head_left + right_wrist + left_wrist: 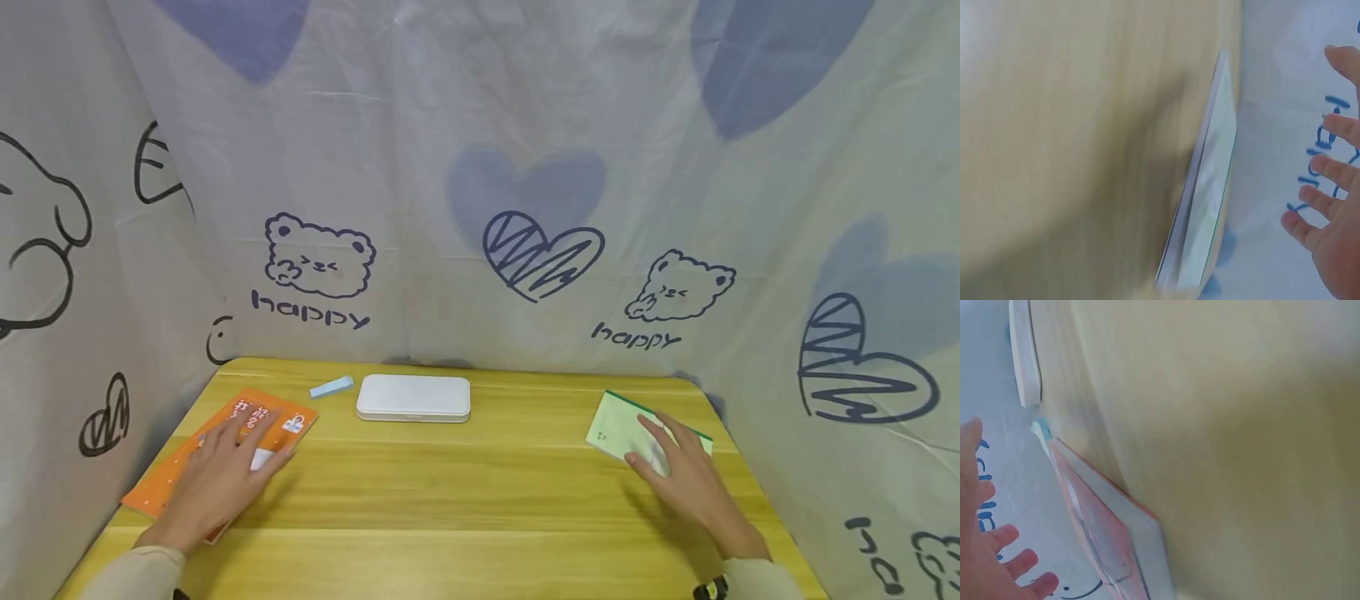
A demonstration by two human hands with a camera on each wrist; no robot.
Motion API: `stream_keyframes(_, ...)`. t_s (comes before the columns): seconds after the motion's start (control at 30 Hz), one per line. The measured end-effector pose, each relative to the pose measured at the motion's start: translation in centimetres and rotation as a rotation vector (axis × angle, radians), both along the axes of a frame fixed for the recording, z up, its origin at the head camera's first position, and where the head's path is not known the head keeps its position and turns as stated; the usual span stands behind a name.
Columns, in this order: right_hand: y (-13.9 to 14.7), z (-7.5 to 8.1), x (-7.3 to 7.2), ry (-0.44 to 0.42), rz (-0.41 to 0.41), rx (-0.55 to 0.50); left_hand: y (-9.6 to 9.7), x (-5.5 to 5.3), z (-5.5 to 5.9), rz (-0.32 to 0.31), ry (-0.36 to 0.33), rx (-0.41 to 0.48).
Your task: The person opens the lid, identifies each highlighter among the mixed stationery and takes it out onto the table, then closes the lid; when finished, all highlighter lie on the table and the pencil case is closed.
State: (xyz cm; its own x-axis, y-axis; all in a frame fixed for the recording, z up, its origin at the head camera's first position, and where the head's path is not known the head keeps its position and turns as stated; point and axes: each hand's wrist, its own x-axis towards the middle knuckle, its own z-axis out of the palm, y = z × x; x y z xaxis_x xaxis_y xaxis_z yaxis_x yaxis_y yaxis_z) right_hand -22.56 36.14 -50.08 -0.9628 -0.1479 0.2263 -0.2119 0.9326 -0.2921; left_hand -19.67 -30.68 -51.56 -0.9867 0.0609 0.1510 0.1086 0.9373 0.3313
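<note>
On the left of the table lies an orange book point(288, 417) with white lettering on its cover. My left hand point(225, 471) is spread over it, fingers apart; the left wrist view shows a gap between those fingers and the book point(1100, 528). On the right side is a pale green notepad point(618, 425) with a darker green edge. My right hand point(686, 471) hovers above its near right part with relaxed fingers, hiding some of it. In the right wrist view the notepad point(1210, 181) lies below the spread fingers. Neither hand holds anything.
A white flat case point(414, 397) sits near the table's back edge. Left of it lies a small light blue bar point(332, 387). The yellow wooden table point(450, 492) is enclosed by a white curtain point(420, 150) printed with hearts and bears at the back and both sides.
</note>
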Motion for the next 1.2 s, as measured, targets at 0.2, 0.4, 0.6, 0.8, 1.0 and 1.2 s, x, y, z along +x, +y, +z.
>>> stream_keyframes(0.2,-3.3,0.8,-2.5,-0.022,0.068,-0.171,1.9,-2.4,0.2,-0.032,0.018,0.124)
stream_keyframes(0.4,-7.5,1.1,-5.3,-0.019,0.141,-0.259,4.1,-4.6,0.4,-0.074,0.038,0.224)
stream_keyframes(0.6,-12.3,0.6,-8.0,-0.023,0.242,-0.387,6.1,-6.7,0.0,-0.090,0.049,0.298)
stream_keyframes(0.8,-17.0,-1.0,-10.1,-0.110,0.303,-0.545,7.8,-8.8,-1.1,-0.086,0.001,0.366)
stream_keyframes(1.0,-20.9,-3.2,-11.1,-0.209,0.322,-0.646,8.9,-10.0,-2.2,-0.078,-0.023,0.414)
stream_keyframes(1.2,-23.1,-4.5,-10.8,-0.287,0.304,-0.681,10.2,-10.5,-2.4,-0.074,-0.052,0.429)
